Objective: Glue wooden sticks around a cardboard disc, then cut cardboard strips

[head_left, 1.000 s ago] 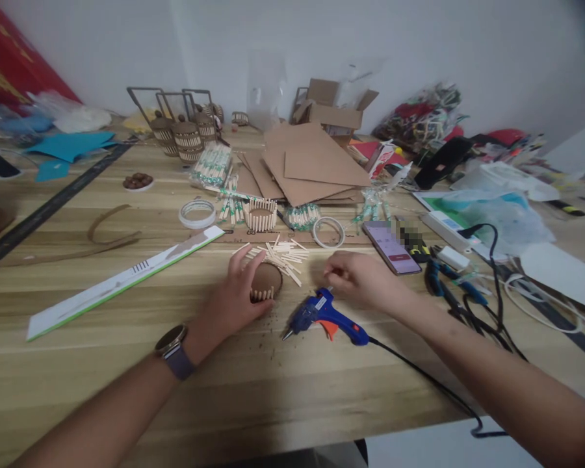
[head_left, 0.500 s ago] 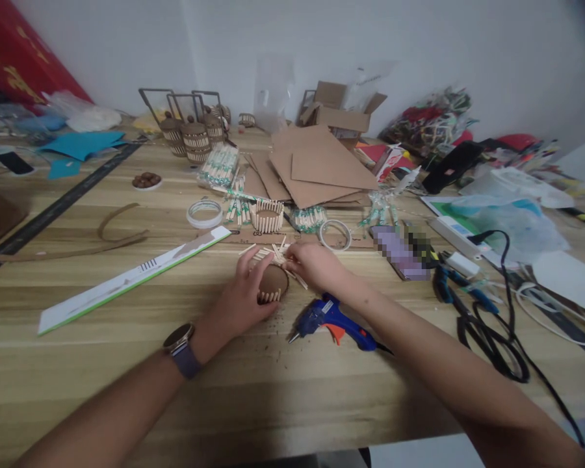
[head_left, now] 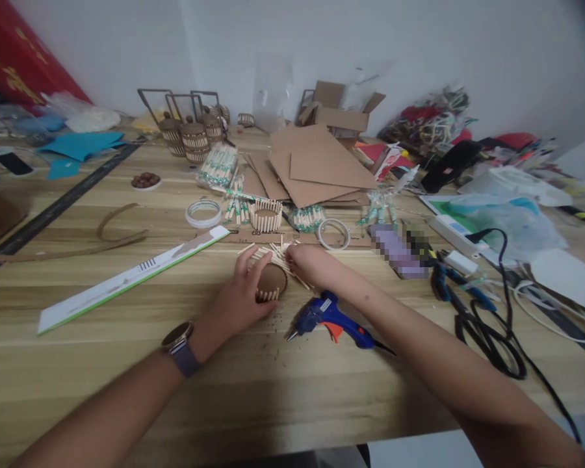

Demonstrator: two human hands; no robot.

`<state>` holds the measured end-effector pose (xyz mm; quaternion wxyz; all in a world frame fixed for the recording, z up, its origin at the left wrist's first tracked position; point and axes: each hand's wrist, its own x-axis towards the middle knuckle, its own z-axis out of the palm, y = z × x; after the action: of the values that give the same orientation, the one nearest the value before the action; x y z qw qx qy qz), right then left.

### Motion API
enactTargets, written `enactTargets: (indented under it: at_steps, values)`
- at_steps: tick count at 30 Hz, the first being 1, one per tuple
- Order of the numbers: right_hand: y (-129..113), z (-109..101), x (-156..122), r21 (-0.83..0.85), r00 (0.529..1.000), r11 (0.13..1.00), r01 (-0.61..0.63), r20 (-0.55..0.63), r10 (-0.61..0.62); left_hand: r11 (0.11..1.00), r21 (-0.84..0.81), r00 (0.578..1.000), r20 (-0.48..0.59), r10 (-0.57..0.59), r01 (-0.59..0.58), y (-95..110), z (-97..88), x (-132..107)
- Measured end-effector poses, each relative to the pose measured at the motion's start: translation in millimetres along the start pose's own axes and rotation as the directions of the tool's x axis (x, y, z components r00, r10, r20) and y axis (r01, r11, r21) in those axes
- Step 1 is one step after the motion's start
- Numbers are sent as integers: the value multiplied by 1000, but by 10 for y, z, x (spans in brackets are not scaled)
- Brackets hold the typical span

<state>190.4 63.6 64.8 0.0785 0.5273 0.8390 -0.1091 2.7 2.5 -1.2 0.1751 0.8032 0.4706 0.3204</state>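
My left hand [head_left: 241,286] curves its thumb and fingers around the left side of a round brown cardboard base [head_left: 272,278] lying on the table. Short wooden sticks [head_left: 268,294] stand in a row along the base's near edge. Just beyond it lies a loose pile of wooden sticks [head_left: 277,255]. At the right of this pile, my right hand [head_left: 309,265] has its fingers pinched together; what is between the fingertips is hidden. A blue hot glue gun [head_left: 329,318] rests below my right forearm, its nozzle pointing left.
Behind the pile stands a stick-walled ring [head_left: 267,218] between tape rolls [head_left: 203,213]. Cardboard sheets [head_left: 322,169] lie farther back, near lidded baskets [head_left: 195,140]. A long white strip [head_left: 131,279] lies left; a phone [head_left: 398,252] and black cable [head_left: 492,351] lie right.
My right hand has shifted slightly among the loose sticks, and some of them have moved. My left hand stays around the cardboard base.
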Motion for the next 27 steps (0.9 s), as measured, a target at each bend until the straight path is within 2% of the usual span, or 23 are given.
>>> enactTargets:
  at_steps: [8,10,14,27]
  values:
    - [98,-33,-222,119,991,986,114,-77,-105,1000,-13,1000,2,3,-3,-7,4,-1]
    - [101,-43,-314,237,987,959,157,-69,-144,1000,-20,1000,5,10,-10,-15,7,1]
    - [53,25,-432,494,972,838,233,-98,-213,999,-19,1000,-3,26,-26,-17,3,8]
    - [-29,181,-399,437,961,856,275,-155,-230,997,-28,998,-15,65,-65,-52,28,7]
